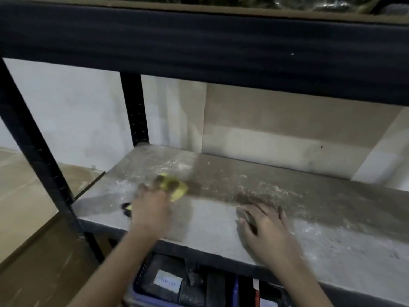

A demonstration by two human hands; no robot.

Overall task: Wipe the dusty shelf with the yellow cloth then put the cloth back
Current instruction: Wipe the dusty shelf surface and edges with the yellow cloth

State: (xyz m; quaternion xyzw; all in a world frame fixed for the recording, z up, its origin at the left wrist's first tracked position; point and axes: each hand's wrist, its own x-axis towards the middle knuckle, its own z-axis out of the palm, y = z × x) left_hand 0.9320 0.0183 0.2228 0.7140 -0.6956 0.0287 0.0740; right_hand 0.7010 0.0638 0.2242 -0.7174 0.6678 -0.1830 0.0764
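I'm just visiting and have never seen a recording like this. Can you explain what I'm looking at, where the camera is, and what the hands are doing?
There is no machine here. A person wears one wide-angle camera on the head, looking forward and down, so you see their own two bare arms reaching in from below.

In front is a dark metal rack with a grey, dusty shelf board, sprinkled with pale powder and crumbs.

The left hand presses a crumpled yellow cloth onto the board's left part; it looks blurred, which suggests wiping. A small black object lies beside it; I cannot tell what it is.

The right hand rests flat and empty on the board.

Below sits a blue plastic crate with a white label.
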